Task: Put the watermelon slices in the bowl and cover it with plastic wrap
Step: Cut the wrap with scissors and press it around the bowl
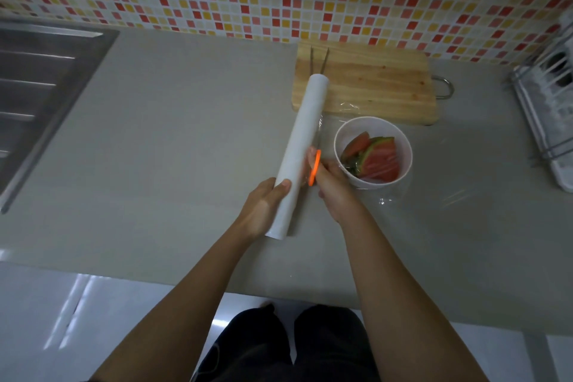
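A white bowl [373,152] on the grey counter holds red watermelon slices [376,158] with green rinds. A clear sheet of plastic wrap [434,186] stretches from the white roll [302,146] over the bowl and onto the counter to its right. My left hand [263,206] grips the roll near its lower end. My right hand [333,186] holds orange-handled scissors [314,166], whose blades run along the roll's right side, just left of the bowl.
A wooden cutting board [372,84] lies behind the bowl, with chopsticks [317,60] on its far left corner. A steel sink [37,96] is at the left. A white dish rack [548,108] stands at the right edge. The counter's front edge runs below my forearms.
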Tool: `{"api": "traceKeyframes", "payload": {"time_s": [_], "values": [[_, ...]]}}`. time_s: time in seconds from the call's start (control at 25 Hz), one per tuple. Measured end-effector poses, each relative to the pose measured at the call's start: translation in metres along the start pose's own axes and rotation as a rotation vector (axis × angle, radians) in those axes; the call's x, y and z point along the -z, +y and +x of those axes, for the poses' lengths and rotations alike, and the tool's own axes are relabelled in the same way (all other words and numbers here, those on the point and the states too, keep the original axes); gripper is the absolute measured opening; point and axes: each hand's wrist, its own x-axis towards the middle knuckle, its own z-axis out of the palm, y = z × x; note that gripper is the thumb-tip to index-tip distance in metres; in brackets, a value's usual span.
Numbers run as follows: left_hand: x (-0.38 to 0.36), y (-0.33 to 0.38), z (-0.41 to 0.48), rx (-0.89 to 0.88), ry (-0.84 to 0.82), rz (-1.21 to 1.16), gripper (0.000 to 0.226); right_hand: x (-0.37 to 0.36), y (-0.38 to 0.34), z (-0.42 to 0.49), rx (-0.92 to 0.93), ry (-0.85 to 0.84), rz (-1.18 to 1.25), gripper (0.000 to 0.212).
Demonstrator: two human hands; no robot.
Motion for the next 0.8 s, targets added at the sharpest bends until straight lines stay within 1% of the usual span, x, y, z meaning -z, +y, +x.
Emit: {"api": "traceKeyframes", "payload": {"time_s": [0.08, 0.2, 0.36, 0.52, 0.64, 0.72, 0.8], "values": [[0.007, 0.004, 0.005, 0.007, -0.012, -0.018, 0.041, 0.001, 0.018, -0.010, -0.048, 0.019, 0.018, 0.042], [0.013, 0.008, 0.011, 0.011, -0.034, -0.015, 0.037, 0.003, 0.037, -0.021, -0.077, 0.019, 0.053, 0.055], [0.017, 0.011, 0.012, -0.001, -0.059, 0.014, 0.039, -0.003, 0.020, -0.007, -0.111, 0.018, 0.041, 0.063], [0.021, 0.013, 0.015, 0.003, -0.063, 0.014, 0.036, -0.013, 0.025, -0.005, -0.130, 0.017, 0.082, 0.064], [0.027, 0.012, 0.020, 0.030, -0.080, 0.006, 0.043, -0.017, 0.047, -0.022, -0.171, -0.026, 0.152, 0.066], [0.030, 0.011, 0.021, 0.029, -0.090, 0.016, 0.047, -0.019, 0.048, -0.023, -0.164, -0.054, 0.184, 0.062], [0.031, 0.010, 0.021, 0.019, -0.096, 0.026, 0.043, -0.018, 0.034, -0.013, -0.143, -0.044, 0.167, 0.055]]}}
